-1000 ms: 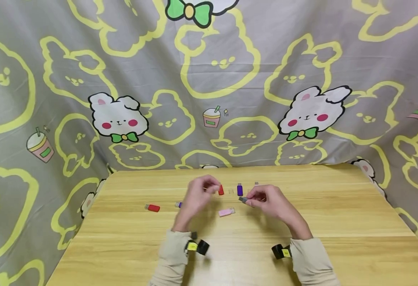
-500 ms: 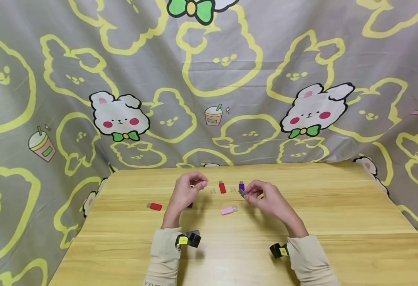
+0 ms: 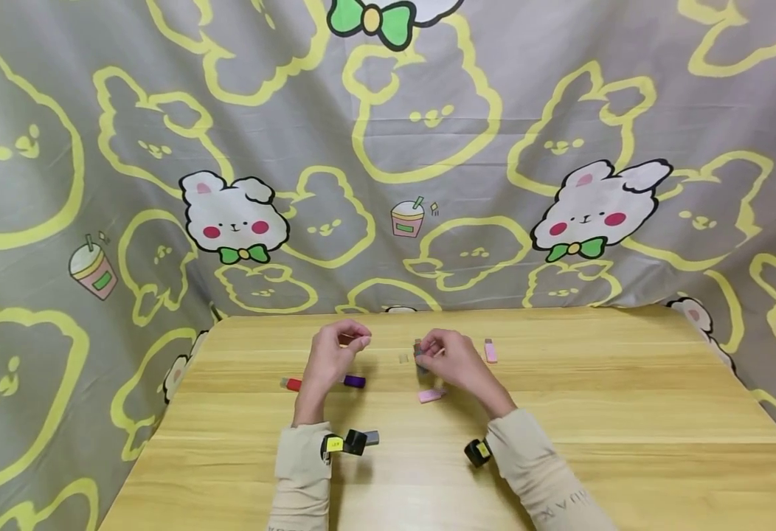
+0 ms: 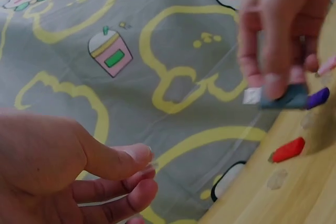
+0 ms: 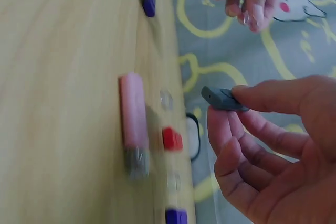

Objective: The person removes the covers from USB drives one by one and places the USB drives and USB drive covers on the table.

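Observation:
My right hand [image 3: 451, 355] pinches a grey USB stick [image 5: 218, 98] between thumb and fingers, above the back row of sticks. In the left wrist view, the metal plug of that stick [image 4: 286, 98] points left. To its left my left hand [image 3: 335, 358] is raised, with a small clear cap [image 4: 150, 168] pinched at the fingertips. Below the right hand lie a red USB stick [image 5: 172, 138] and a purple one [image 5: 176, 216], with clear caps [image 5: 166, 99] beside them. Nearer the front is a pink USB stick [image 3: 431, 396].
Another pink stick [image 3: 490, 351] lies at the back right. A red stick [image 3: 293, 384], partly behind the left wrist, and a purple stick [image 3: 355, 381] lie left. A grey piece [image 3: 372, 437] shows behind the left wrist camera. A patterned curtain [image 3: 388, 147] hangs behind the wooden table [image 3: 627, 405].
My right hand has carried the grey USB stick leftward, from near the purple stick toward the red one. My left hand has shifted left, away from the row. The camera view has turned slightly.

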